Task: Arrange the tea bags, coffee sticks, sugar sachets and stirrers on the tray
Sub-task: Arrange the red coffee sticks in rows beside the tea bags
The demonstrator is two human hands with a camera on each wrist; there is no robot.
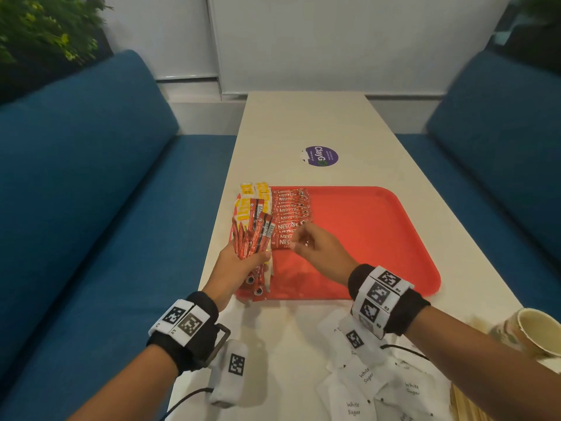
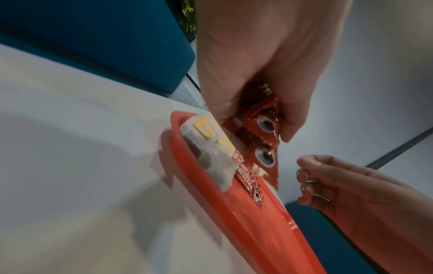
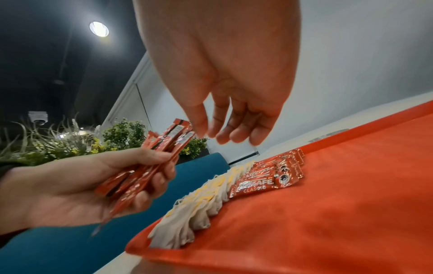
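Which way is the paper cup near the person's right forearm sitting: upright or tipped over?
Tipped over. In the head view the paper cup lies on the table with its open mouth facing sideways, and nothing shows inside.

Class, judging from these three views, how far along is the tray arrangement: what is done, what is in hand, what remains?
Done: tea bags line the tray's left edge, with a row of coffee sticks beside them. In hand: the left hand grips a bundle of coffee sticks; the right hand hovers empty by the row. Left: the white sugar sachets still lie on the table; stirrers are not clearly visible.
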